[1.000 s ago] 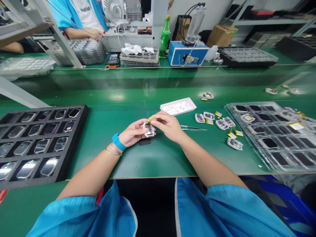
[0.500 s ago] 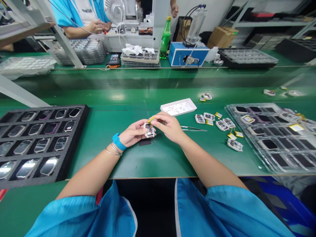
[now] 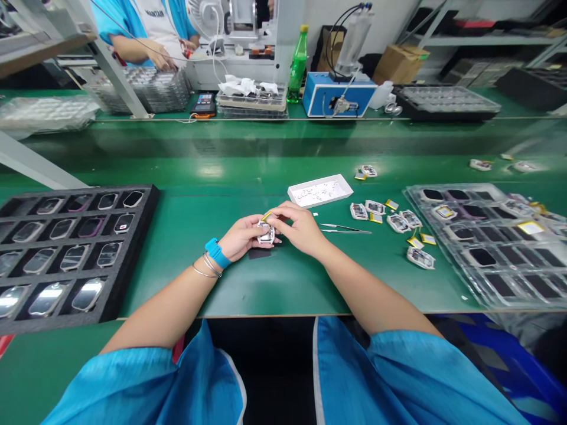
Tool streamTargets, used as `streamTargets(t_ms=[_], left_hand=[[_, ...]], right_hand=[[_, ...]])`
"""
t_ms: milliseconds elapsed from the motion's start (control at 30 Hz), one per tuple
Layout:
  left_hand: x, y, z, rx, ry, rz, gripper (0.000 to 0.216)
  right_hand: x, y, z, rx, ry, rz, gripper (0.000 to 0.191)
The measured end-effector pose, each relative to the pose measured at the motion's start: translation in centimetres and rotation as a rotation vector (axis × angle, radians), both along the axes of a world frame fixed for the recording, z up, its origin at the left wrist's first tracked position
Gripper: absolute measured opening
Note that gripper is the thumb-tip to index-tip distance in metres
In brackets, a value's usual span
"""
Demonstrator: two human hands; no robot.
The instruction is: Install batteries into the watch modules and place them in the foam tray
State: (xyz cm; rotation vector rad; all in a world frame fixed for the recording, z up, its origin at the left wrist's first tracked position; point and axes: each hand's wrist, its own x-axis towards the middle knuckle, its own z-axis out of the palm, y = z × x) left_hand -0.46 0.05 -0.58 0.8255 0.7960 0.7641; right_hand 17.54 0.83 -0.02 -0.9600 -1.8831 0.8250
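My left hand (image 3: pixel 243 237) holds a small white-framed electronic module (image 3: pixel 266 235) above the green bench mat (image 3: pixel 230 295). My right hand (image 3: pixel 299 229) is pressed up against it, and its fingertips pinch a thin yellow strip (image 3: pixel 267 216) at the module's top edge. The fingers hide much of the module. Steel tweezers (image 3: pixel 344 229) lie to the right of my right hand, apart from it. A blue wristband (image 3: pixel 215 252) and thin silver bangles (image 3: pixel 206 268) circle my left wrist.
A black foam tray (image 3: pixel 146 200) of glossy watch-like parts lies left. A white tray (image 3: pixel 319 190), several loose modules (image 3: pixel 398 223) and a clear plastic tray (image 3: pixel 443 192) lie right. A co-worker's hands (image 3: pixel 160 62) are at the far bench.
My right fingers have closed further over the module, and the yellow strip now sits lower and closer against its top edge. The module looks slightly turned in my left hand.
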Motion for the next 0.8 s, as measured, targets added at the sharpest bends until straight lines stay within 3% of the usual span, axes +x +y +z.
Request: streamTargets(t_ms=[100, 233, 300, 367, 500, 667, 800], left_hand=[[0.5, 0.0, 0.0, -0.019, 0.070, 0.071, 0.026], [0.2, 0.3, 0.5, -0.066, 0.112, 0.150, 0.019], [-0.5, 0.7, 0.8, -0.102, 0.118, 0.171, 0.014], [-1.4, 1.1, 1.1, -0.136, 0.122, 0.142, 0.011], [-2.7, 1.7, 1.2, -0.146, 0.101, 0.009, 0.013], [-2.8, 1.7, 1.0, -0.146, 0.103, -0.115, 0.016], [-2.6, 1.6, 0.9, -0.156, 0.108, -0.134, 0.016]], right_hand=[[-0.3, 0.2, -0.7, -0.007, -0.019, -0.028, 0.013], [-0.4, 0.7, -1.0, -0.073, 0.031, -0.205, 0.026], [-0.3, 0.6, -0.7, -0.112, -0.030, -0.249, 0.017], [-0.3, 0.1, -0.2, -0.165, -0.223, -0.177, 0.008], [-0.8, -1.4, 0.2, -0.168, -0.563, 0.002, 0.010], [-1.4, -2.4, -0.2, -0.136, -0.624, 0.004, 0.007], [-1.5, -2.4, -0.3, -0.145, -0.614, -0.039, 0.006]])
